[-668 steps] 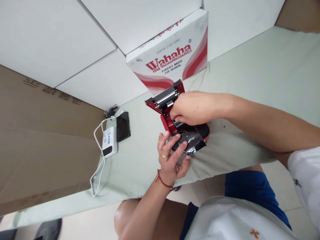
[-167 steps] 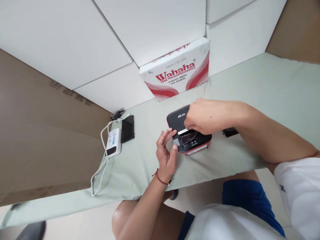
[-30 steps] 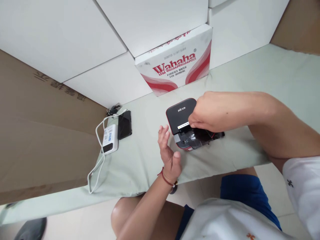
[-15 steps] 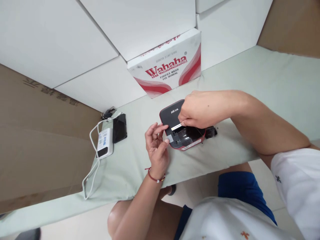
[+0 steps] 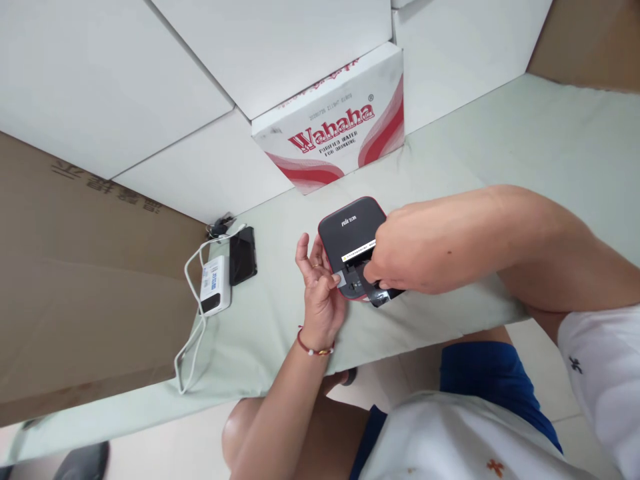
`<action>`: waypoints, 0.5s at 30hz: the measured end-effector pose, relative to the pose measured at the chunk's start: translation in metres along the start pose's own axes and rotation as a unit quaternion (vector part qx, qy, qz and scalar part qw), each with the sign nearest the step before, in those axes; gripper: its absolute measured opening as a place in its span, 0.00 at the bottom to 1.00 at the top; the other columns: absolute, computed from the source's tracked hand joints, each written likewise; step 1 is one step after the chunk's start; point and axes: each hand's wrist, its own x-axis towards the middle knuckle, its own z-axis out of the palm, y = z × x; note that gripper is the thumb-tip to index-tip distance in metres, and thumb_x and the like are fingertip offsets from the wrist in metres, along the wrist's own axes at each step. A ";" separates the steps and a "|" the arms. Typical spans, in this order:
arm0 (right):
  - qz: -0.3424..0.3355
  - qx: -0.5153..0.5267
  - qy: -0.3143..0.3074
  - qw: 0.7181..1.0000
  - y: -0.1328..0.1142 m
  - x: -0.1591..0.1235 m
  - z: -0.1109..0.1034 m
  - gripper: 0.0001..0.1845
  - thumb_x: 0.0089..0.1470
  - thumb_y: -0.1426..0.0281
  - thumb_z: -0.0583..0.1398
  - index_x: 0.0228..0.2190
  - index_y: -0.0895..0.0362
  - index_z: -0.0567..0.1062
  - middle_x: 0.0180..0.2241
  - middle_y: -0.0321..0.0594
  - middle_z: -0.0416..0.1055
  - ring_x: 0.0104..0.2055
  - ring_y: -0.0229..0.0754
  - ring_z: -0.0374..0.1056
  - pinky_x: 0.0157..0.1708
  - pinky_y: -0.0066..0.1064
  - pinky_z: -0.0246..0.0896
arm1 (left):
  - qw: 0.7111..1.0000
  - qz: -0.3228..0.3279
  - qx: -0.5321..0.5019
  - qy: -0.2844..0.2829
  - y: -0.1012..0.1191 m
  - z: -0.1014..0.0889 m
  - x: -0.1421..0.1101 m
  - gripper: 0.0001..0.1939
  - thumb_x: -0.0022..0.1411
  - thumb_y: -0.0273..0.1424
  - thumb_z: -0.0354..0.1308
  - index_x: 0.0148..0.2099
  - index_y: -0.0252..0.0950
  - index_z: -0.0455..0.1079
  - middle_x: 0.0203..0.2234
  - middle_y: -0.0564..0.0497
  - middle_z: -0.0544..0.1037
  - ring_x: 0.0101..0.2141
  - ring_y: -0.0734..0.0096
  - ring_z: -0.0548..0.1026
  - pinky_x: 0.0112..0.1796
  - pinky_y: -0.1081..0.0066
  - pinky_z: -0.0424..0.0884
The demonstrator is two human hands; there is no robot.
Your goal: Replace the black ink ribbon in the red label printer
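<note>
A rounded black device with a red rim (image 5: 347, 233) lies on the cloth-covered table, a white warning strip across its top. My left hand (image 5: 323, 287) holds its left edge, thumb pressed on a grey tab (image 5: 342, 278) and the other fingers raised or partly behind the side. Fingers closed, my right hand (image 5: 417, 247) pinches a glossy dark cover (image 5: 381, 297) at the device's near side. The cover is tilted and sticks out past the near edge. My right hand hides the device's right part and much of the cover.
Behind the device stands a white-and-red Wahaha water carton (image 5: 333, 133), against white panels (image 5: 190, 160). To the left lie a black phone (image 5: 243, 257), a white power bank (image 5: 215, 287) and a looped white cable (image 5: 187, 267). A brown cardboard sheet (image 5: 90, 280) borders the left side.
My right hand has moved right and toward me, drawing the dark cover out over the device's near edge. More of the device's top now shows. My left thumb stays on the grey tab.
</note>
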 end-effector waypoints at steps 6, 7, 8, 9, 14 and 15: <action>-0.006 0.011 -0.026 1.000 -0.001 0.001 -0.011 0.09 0.62 0.79 0.58 0.33 0.55 0.75 0.22 0.33 0.69 0.22 0.37 0.52 0.33 0.40 0.47 | 0.999 -0.034 -0.006 -0.014 -0.003 -0.003 -0.005 0.47 0.56 0.34 0.76 0.72 0.67 0.62 0.74 0.56 0.65 0.73 0.60 0.66 0.62 0.65 0.76; 0.005 0.028 -0.013 1.000 -0.001 0.003 -0.013 0.09 0.62 0.79 0.58 0.33 0.56 0.76 0.23 0.34 0.72 0.22 0.37 0.54 0.32 0.39 0.47 | 0.999 -0.037 -0.002 -0.014 -0.004 -0.004 -0.005 0.47 0.57 0.36 0.76 0.73 0.66 0.61 0.75 0.54 0.64 0.74 0.58 0.65 0.63 0.64 0.76; 0.029 0.049 0.012 0.998 0.001 0.007 -0.013 0.10 0.62 0.79 0.58 0.34 0.56 0.78 0.25 0.36 0.74 0.23 0.37 0.57 0.31 0.38 0.48 | 0.999 -0.039 0.003 -0.014 -0.005 -0.005 -0.005 0.47 0.57 0.37 0.77 0.73 0.65 0.61 0.76 0.53 0.63 0.75 0.56 0.64 0.63 0.63 0.76; 0.066 0.069 0.040 0.995 0.002 0.013 -0.013 0.10 0.62 0.78 0.58 0.35 0.57 0.79 0.28 0.39 0.77 0.25 0.39 0.62 0.31 0.37 0.49 | 0.999 -0.040 0.007 -0.012 -0.006 -0.006 -0.005 0.47 0.57 0.39 0.77 0.73 0.64 0.61 0.76 0.52 0.63 0.75 0.55 0.63 0.64 0.62 0.76; 0.245 0.069 0.077 0.964 0.017 0.051 0.001 0.15 0.63 0.77 0.58 0.46 0.60 0.84 0.40 0.50 0.83 0.39 0.47 0.76 0.32 0.35 0.54 | 1.000 -0.028 0.008 -0.003 -0.012 -0.007 -0.005 0.42 0.56 0.43 0.77 0.70 0.60 0.67 0.75 0.53 0.64 0.77 0.53 0.60 0.70 0.58 0.70; 0.245 0.066 0.058 0.966 0.019 0.057 0.005 0.15 0.63 0.76 0.59 0.46 0.60 0.84 0.40 0.51 0.83 0.40 0.48 0.77 0.32 0.35 0.55 | 1.000 -0.024 0.008 -0.005 -0.013 -0.007 -0.005 0.41 0.56 0.43 0.77 0.69 0.59 0.67 0.75 0.52 0.65 0.76 0.53 0.61 0.71 0.56 0.68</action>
